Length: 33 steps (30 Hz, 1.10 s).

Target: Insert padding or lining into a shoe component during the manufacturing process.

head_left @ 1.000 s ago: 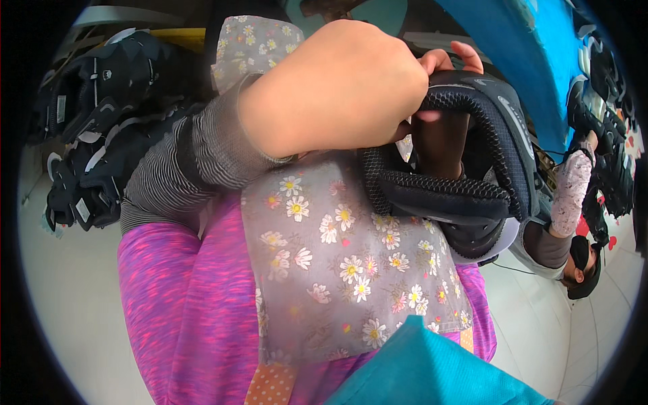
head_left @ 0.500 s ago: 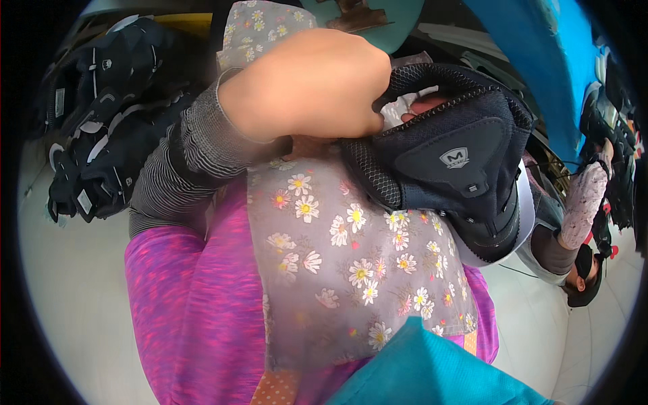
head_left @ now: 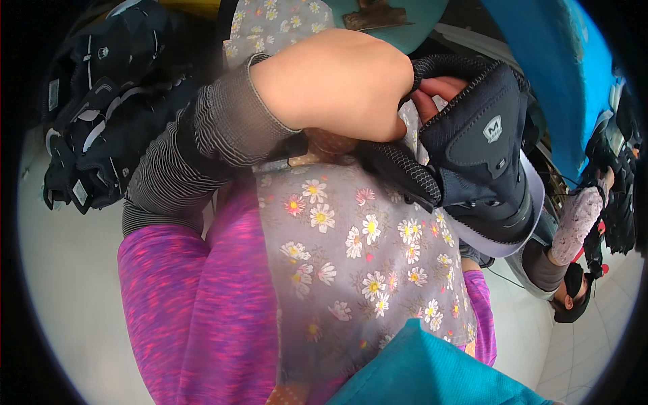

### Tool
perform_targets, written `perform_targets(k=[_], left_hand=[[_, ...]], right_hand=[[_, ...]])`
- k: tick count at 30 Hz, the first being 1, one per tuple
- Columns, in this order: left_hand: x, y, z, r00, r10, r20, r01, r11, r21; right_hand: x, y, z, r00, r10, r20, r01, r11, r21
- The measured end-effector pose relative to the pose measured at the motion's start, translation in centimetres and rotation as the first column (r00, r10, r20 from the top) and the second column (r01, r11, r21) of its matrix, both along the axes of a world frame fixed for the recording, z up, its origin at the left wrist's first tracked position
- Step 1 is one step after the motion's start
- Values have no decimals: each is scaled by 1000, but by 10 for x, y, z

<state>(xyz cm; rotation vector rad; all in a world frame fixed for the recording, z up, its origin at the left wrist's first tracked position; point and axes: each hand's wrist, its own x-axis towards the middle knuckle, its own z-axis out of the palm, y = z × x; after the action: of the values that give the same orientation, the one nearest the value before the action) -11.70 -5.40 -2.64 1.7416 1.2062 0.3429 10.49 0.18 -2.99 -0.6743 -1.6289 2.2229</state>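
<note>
1. Two hands: one left hand (head_left: 337, 84), one right hand (head_left: 443, 88).
2. One black shoe (head_left: 476, 162) at the hands.
3. At least two other black shoes (head_left: 101, 135); overlap hides the exact number.
4. One flowered apron (head_left: 385, 250).
5. One co-worker (head_left: 576, 226).
6. One blue panel (head_left: 567, 81).
7. One rusty metal piece (head_left: 378, 16).
8. One green disc (head_left: 420, 30).

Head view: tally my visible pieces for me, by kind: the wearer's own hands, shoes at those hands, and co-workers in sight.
Own hands: 2 (left hand; right hand, only fingers showing)
Shoes at the hands: 1 (black shoe)
Co-workers: 1 (person at right)
Total: 4
</note>
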Motion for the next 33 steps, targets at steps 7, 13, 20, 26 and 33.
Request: perform_targets(k=[7, 13, 20, 26, 33], left_hand=[[-5, 2, -12, 1000, 25, -11, -26, 999, -44], [-8, 9, -15, 1000, 4, -6, -5, 996, -85], [-13, 11, -20, 999, -42, 13, 43, 995, -94], [-15, 5, -27, 998, 41, 48, -36, 994, -102], [-16, 2, -29, 996, 68, 55, -61, 991, -123]], right_hand=[[-11, 17, -12, 999, 48, -3, -48, 999, -17], [-16, 23, -16, 998, 65, -8, -65, 997, -38], [-21, 23, -14, 999, 45, -16, -46, 997, -54], [-21, 18, -9, 999, 47, -8, -47, 997, -54], [-19, 9, 0, 1000, -5, 6, 6, 999, -36]])
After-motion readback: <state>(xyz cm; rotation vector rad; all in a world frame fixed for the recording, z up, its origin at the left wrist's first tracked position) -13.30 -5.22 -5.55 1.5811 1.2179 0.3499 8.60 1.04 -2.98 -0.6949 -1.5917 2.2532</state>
